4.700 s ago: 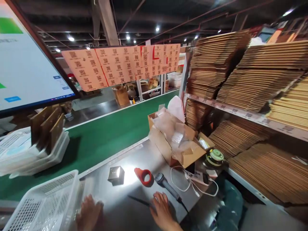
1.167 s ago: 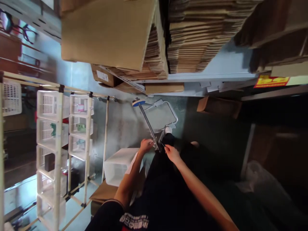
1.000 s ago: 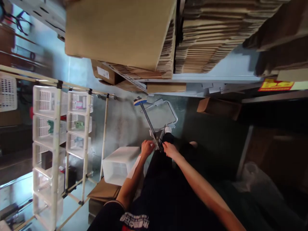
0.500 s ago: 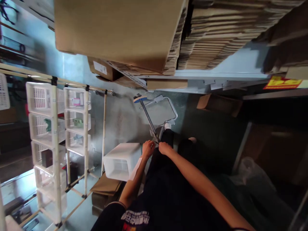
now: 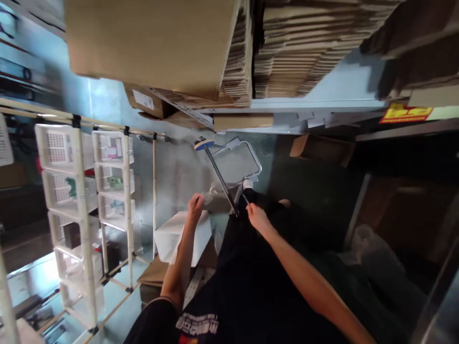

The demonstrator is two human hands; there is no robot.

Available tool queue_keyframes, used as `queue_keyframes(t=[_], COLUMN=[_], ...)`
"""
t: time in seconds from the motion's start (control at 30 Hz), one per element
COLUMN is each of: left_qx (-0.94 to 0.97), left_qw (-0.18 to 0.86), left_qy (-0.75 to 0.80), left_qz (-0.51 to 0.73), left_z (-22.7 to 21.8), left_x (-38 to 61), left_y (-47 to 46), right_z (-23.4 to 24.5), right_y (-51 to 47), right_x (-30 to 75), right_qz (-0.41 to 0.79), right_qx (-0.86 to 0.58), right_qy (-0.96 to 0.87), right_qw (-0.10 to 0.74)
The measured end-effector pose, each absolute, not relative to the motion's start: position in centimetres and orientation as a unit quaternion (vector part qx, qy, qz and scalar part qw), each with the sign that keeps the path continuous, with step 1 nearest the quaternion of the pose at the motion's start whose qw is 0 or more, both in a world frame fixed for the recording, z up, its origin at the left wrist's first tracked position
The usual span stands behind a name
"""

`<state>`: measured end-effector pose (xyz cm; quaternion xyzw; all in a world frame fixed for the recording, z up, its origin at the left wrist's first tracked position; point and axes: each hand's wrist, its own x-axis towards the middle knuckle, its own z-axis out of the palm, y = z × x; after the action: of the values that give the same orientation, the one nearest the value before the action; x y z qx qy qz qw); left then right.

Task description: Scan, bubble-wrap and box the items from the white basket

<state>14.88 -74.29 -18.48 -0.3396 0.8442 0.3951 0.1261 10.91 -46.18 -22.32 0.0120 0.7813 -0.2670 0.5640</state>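
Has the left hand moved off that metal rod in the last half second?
Yes. The left hand has gone leftward, away from the metal rod and the right hand; it now sits above the white bin, pinching something pale.

Frame was dim overall with a cool cast. Brightest patch sat at lower left, where the floor (image 5: 25, 279) caught glare behind the white basket rack (image 5: 81, 191). Right side under the shelf (image 5: 322, 107) fell into deep shadow, detail lost. Wide-angle bending showed at the edges, cardboard stacks (image 5: 287, 43) smeared. Both hands were soft with motion blur, left hand (image 5: 195, 206) worst.
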Motion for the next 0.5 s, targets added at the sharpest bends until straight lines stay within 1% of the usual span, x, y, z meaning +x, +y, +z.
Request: queue_keyframes(t=[0.03,0.1,0.17,0.23,0.3,0.33,0.43,0.5], left_qx=[-0.338,-0.337,-0.326,-0.298,-0.247,-0.219,-0.121,-0.025], left_qw=[0.117,0.098,0.093,0.117,0.168,0.198,0.335,0.441], left_qy=[0.843,0.819,0.772,0.724,0.701,0.69,0.666,0.679], left_qz=[0.402,0.455,0.538,0.611,0.647,0.661,0.655,0.586], left_z=[-17.6,-16.2,-15.6,-15.8,-16.4,-16.7,-17.7,-18.5], left_x=[14.7,14.3,13.5,12.3,10.9,10.3,8.7,7.8], left_y=[-74.7,-74.0,-71.3,-67.0,-62.1,-59.7,-53.7,-51.1], right_z=[-22.3,-21.7,-20.4,-18.5,-17.1,-16.8,-17.1,-17.2], right_y=[-45.5,-44.5,-43.7,-43.1,-42.6,-42.2,-38.8,-35.1], right_x=[10.1,8.6,8.0,8.6,10.2,11.1,14.5,19.1], right_qz=[-0.31,-0.452,-0.609,-0.705,-0.749,-0.759,-0.727,-0.678], right_qx=[0.035,0.119,0.216,0.26,0.274,0.29,0.418,0.525], right_qy=[0.778,0.722,0.599,0.483,0.443,0.454,0.519,0.513], right_qw=[0.545,0.51,0.473,0.45,0.41,0.366,0.165,0.043])
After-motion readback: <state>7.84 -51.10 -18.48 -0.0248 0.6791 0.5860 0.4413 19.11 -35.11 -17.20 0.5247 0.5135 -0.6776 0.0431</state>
